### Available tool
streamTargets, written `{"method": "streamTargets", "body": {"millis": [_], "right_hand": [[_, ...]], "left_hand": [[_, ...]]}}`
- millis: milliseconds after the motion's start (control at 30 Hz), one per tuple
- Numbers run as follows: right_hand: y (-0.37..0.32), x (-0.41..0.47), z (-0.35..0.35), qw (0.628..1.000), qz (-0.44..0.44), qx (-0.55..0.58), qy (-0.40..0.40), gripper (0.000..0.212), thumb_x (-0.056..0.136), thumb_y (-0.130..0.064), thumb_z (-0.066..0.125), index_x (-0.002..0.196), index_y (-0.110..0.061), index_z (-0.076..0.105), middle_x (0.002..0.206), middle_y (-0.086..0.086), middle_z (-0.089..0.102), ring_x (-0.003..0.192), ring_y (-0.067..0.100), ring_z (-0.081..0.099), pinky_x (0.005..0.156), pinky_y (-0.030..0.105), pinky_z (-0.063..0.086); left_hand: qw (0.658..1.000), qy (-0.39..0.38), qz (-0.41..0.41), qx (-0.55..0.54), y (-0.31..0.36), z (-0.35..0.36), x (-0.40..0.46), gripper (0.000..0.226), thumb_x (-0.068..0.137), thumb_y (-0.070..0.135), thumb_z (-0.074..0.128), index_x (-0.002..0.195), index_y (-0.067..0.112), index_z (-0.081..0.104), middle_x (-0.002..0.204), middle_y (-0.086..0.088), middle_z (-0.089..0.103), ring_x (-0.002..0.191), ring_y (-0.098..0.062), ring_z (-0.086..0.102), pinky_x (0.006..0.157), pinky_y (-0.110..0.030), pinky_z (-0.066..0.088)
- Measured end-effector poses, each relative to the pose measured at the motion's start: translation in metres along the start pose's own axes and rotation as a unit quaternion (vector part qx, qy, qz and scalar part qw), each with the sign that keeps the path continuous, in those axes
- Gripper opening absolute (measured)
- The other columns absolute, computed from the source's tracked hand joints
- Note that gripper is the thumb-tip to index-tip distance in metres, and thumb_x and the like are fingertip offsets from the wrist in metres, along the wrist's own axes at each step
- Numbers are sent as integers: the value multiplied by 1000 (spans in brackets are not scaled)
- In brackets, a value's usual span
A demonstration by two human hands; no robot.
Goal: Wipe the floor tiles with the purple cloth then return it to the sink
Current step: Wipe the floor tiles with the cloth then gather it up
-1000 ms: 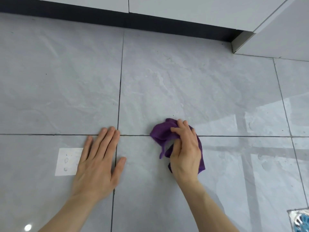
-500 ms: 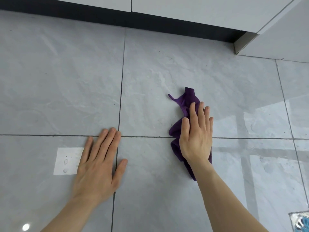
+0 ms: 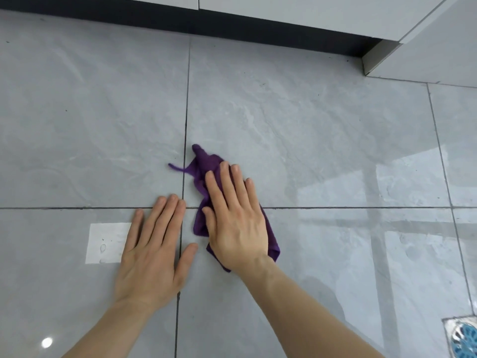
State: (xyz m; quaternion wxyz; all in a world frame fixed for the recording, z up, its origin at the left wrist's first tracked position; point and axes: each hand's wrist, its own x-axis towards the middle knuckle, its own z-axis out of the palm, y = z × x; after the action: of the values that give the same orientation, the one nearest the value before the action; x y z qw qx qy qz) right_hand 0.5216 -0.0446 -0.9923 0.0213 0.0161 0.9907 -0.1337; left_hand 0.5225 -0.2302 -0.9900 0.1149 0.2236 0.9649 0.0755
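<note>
Fingers spread flat, the right hand (image 3: 236, 223) presses a crumpled purple cloth (image 3: 204, 166) onto glossy grey floor tiles (image 3: 322, 140), straddling the grout crossing. The left hand (image 3: 152, 257), splayed and empty, rests just beside it. Bare tile stretches to the dark plinth (image 3: 180, 21) and a steel floor drain (image 3: 464, 337) at lower right.

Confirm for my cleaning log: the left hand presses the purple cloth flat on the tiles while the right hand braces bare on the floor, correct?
Hands swapped. In the head view the right hand presses the purple cloth; the left hand braces bare.
</note>
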Motion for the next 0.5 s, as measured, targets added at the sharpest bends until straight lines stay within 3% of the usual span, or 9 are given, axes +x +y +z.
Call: {"method": "streamTargets", "body": {"millis": [233, 400, 500], "right_hand": [[1, -74, 10, 999, -26, -7, -36, 63, 107, -34, 36, 164, -19, 13, 174, 8, 5, 161, 27, 0, 128, 49, 16], [14, -104, 8, 998, -9, -21, -64, 62, 105, -35, 36, 163, -20, 18, 174, 6, 7, 161, 28, 4, 126, 50, 16], [11, -100, 2, 998, 4, 25, -63, 63, 106, -38, 40, 163, -23, 18, 174, 2, 8, 161, 25, 4, 126, 49, 16]], "left_hand": [[1000, 6, -6, 7, -4, 13, -12, 75, 103, 53, 18, 163, 10, 16, 174, -4, 14, 161, -19, 11, 128, -54, 18], [1000, 6, -1, 4, -4, 17, -10, 74, 103, 54, 18, 163, 11, 16, 174, -3, 16, 161, -19, 12, 127, -54, 20], [1000, 9, -1, 3, -6, 17, -10, 74, 103, 55, 19, 164, 12, 16, 174, -2, 16, 161, -18, 12, 128, -54, 19]]}}
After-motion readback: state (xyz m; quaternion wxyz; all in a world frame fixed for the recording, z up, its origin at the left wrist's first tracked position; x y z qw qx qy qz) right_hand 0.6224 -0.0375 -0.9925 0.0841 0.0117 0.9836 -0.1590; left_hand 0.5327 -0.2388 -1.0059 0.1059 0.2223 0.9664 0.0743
